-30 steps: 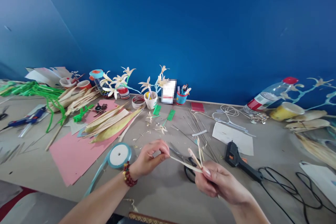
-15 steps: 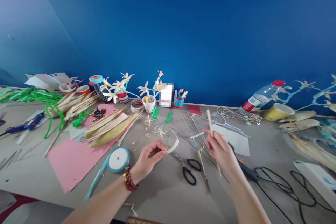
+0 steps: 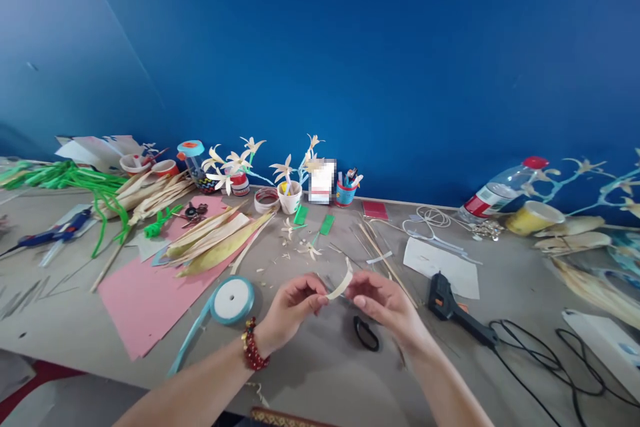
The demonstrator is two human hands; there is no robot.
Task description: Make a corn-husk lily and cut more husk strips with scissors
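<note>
A short curved strip of pale husk (image 3: 341, 284) is pinched by its lower end between the thumb and fingers of my left hand (image 3: 299, 303). My right hand (image 3: 383, 301) is at the strip's other side, its thumb and fingers slightly apart close to the strip; whether they touch it is hard to tell. Below my right hand lie black-handled scissors (image 3: 366, 333), partly hidden by it. A thin stick (image 3: 390, 263) lies on the table behind that hand. To the left of my left hand rests a roll of light blue ribbon (image 3: 232, 299).
Husks (image 3: 215, 240) lie on pink paper (image 3: 135, 300) at left. Husk flowers stand in a paper cup (image 3: 289, 199) near the wall. At right are a black glue gun (image 3: 463, 317) with its cable, white paper (image 3: 440, 265) and a bottle (image 3: 500, 190).
My right hand has let go of the stick, which now lies on the table, and has moved left to the husk strip. The view has shifted slightly.
</note>
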